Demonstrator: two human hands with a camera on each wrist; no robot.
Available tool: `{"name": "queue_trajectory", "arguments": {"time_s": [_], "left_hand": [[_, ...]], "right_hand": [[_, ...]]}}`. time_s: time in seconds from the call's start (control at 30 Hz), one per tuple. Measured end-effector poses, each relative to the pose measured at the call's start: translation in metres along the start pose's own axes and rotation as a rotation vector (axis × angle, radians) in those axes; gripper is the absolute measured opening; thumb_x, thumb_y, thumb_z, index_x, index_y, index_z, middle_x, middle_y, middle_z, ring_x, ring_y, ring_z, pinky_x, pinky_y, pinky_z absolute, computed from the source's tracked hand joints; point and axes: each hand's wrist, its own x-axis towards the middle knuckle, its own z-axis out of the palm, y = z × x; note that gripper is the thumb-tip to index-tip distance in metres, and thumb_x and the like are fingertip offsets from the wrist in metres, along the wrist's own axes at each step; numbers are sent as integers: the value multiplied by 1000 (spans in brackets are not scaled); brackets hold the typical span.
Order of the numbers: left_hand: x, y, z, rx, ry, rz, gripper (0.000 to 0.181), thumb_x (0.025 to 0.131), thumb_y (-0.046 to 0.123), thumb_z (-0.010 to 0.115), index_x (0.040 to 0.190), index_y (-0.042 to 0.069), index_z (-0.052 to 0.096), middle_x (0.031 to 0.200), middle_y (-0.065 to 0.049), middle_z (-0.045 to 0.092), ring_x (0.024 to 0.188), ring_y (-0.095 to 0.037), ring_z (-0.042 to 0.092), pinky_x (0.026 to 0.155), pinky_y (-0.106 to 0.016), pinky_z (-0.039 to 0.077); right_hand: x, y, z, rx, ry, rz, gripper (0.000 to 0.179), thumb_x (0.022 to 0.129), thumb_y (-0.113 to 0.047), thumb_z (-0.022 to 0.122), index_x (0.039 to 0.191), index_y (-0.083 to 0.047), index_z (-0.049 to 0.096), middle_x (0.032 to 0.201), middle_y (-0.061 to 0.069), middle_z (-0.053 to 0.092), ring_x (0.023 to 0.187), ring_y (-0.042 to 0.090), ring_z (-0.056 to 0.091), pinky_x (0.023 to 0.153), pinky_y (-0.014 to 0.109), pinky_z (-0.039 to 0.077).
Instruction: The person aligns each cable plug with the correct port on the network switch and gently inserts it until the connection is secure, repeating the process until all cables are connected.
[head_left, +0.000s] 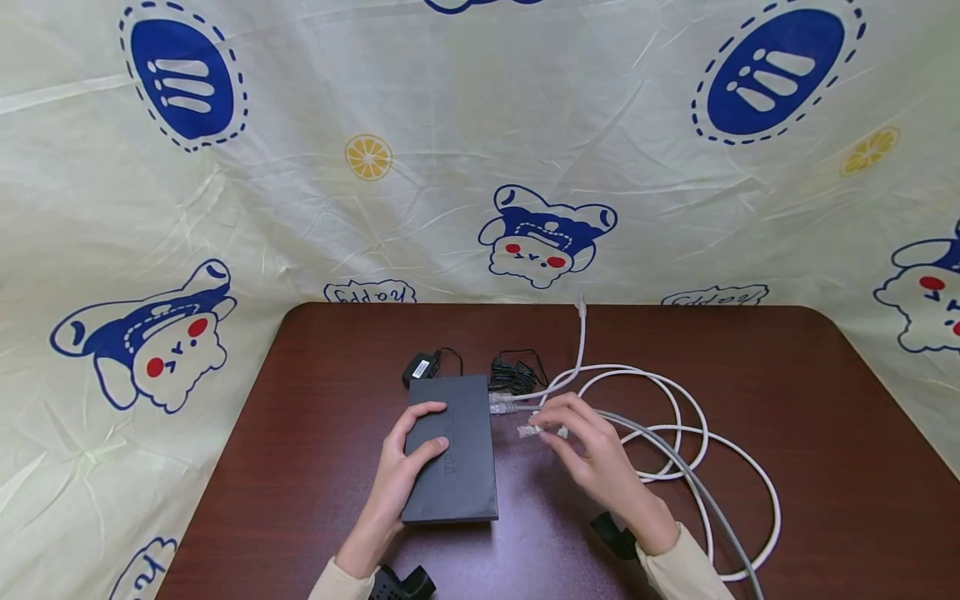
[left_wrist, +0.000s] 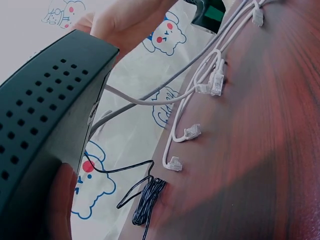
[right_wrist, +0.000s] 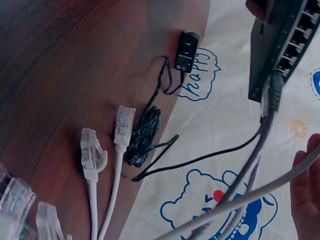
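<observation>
My left hand [head_left: 405,454] grips a dark network switch [head_left: 450,492], its thumb on the top face. In the left wrist view, rows of vent holes show on the switch's side. A grey cable's plug [head_left: 502,408] sits in a port on the switch's right side. In the right wrist view, a row of ports [right_wrist: 300,37] shows above that plug. My right hand [head_left: 600,454] pinches a clear plug [head_left: 528,432] of a light network cable [right_wrist: 250,195], a little right of the switch; behind the switch, its fingertips are hidden in the left wrist view.
White cables [head_left: 768,500] lie looped on the right of the brown table [head_left: 862,467]. Several loose plugs [left_wrist: 192,131] rest on it. Behind the switch are a black power adapter [head_left: 420,367] and a bundled black cord [head_left: 512,377]. A patterned sheet [head_left: 420,225] hangs behind.
</observation>
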Motion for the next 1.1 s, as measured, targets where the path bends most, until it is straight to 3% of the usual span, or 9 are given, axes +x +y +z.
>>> {"name": "queue_trajectory", "arguments": {"time_s": [0.17,0.27,0.43,0.7,1.1], "left_hand": [[1,0,-1,-5,5,-2,40,87,9,65,127,13,57,131,-13,44,108,-29,44,82,-36,42],[1,0,-1,2,0,-2,41,87,9,65,127,13,57,131,-12,44,109,-29,44,82,-37,42],[2,1,-1,4,-1,4,41,87,9,66,126,14,58,130,-12,45,109,-29,44,84,-37,41],[2,0,-2,-9,-7,4,40,86,9,65,125,18,59,130,-8,47,107,-28,47,79,-36,44],[3,-1,-5,42,-12,15,39,87,11,66,126,16,58,134,-8,45,114,-28,43,87,-40,37]], "right_hand": [[-1,3,5,-65,-15,29,22,83,8,65,102,-6,67,100,5,58,89,17,56,76,21,42],[-1,5,9,-101,-13,10,10,92,-5,62,101,-5,67,100,5,57,89,18,56,75,22,42],[1,7,14,-146,-17,-16,25,100,-21,49,100,-5,68,99,5,57,87,18,54,73,21,41],[7,7,21,-199,-7,-59,26,101,-19,47,99,-5,69,97,5,59,89,20,55,77,25,42],[8,10,29,-245,-51,-58,32,102,-20,43,100,-6,71,97,3,64,91,20,56,80,28,44]]}}
